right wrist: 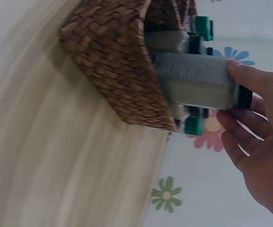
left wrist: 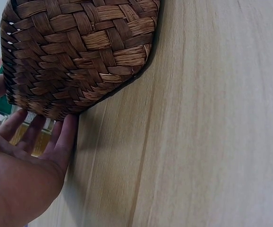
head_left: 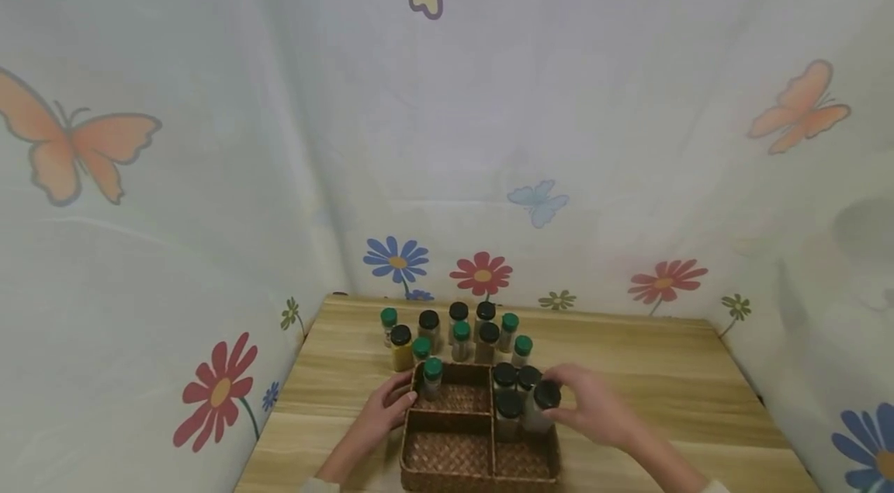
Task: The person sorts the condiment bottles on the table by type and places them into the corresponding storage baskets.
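Note:
In the head view my right hand (head_left: 594,406) grips a clear jar with a black lid (right wrist: 198,80) near its top. The right wrist view shows pale contents and printed text on the jar, its base below the rim of a brown woven basket (head_left: 447,470). Three black-lidded jars (head_left: 508,407) stand beside it in the basket's right-hand section. My left hand (head_left: 387,407) holds the basket's back left corner, thumb at the rim and fingers around the outside. Inside the back left compartment stands a small green-lidded jar (head_left: 432,378).
Behind the basket several jars with black lids (head_left: 458,312) and green lids (head_left: 522,345) stand on the wooden table (head_left: 642,369). One black-lidded jar (head_left: 401,353) has yellow contents. A printed cloth (head_left: 594,128) hangs around the table.

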Action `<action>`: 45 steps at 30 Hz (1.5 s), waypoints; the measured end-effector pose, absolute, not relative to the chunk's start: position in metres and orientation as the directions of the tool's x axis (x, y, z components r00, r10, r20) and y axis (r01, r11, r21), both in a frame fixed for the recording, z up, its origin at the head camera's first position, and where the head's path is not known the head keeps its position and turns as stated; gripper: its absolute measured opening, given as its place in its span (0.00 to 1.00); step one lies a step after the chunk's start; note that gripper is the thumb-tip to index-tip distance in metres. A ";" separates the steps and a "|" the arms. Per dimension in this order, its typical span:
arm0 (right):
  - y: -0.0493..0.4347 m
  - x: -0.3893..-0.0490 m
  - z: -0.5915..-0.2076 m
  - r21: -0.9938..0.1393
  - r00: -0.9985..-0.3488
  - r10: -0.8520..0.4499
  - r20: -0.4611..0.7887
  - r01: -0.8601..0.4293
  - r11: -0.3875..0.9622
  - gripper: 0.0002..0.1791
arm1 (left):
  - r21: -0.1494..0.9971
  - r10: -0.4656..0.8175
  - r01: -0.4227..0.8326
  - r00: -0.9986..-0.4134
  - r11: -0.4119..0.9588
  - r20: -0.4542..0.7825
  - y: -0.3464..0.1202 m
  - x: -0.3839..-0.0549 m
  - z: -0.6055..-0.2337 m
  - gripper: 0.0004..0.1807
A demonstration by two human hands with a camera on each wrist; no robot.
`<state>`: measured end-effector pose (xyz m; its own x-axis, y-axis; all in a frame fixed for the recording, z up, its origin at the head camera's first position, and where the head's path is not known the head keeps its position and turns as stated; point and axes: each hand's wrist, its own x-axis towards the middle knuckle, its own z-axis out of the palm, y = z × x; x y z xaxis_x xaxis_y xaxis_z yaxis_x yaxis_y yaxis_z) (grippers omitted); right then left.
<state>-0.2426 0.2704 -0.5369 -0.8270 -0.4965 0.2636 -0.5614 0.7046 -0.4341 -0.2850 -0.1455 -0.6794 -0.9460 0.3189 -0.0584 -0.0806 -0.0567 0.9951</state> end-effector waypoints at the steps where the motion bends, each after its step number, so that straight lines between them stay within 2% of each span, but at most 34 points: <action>1: 0.270 -0.244 -0.543 -0.437 -0.822 -0.497 0.278 -0.569 0.697 0.22 | 0.995 0.318 -0.078 -0.947 -0.059 -0.056 -0.146 -0.285 -0.679 0.32; 8: 0.269 -0.251 -0.579 -0.458 -0.799 -0.479 0.364 -0.601 0.655 0.23 | 0.997 0.322 -0.066 -0.946 -0.040 -0.050 -0.146 -0.285 -0.678 0.33; 14: 0.264 -0.254 -0.594 -0.419 -0.815 -0.477 0.329 -0.578 0.700 0.25 | 0.997 0.314 -0.072 -0.948 -0.040 -0.056 -0.146 -0.285 -0.678 0.33; 20: 0.263 -0.250 -0.597 -0.411 -0.839 -0.470 0.273 -0.544 0.732 0.26 | 0.997 0.339 -0.066 -0.940 -0.045 -0.047 -0.144 -0.285 -0.677 0.32; 27: 0.262 -0.251 -0.602 -0.398 -0.825 -0.459 0.331 -0.563 0.724 0.26 | 0.997 0.331 -0.054 -0.943 -0.049 -0.035 -0.145 -0.284 -0.674 0.31; 34: 0.263 -0.245 -0.605 -0.385 -0.837 -0.453 0.308 -0.545 0.745 0.26 | 0.997 0.343 -0.063 -0.938 -0.051 -0.042 -0.143 -0.282 -0.680 0.31; 45: 0.261 -0.247 -0.610 -0.375 -0.827 -0.442 0.347 -0.554 0.743 0.27 | 0.996 0.320 -0.068 -0.946 -0.050 -0.049 -0.146 -0.282 -0.676 0.32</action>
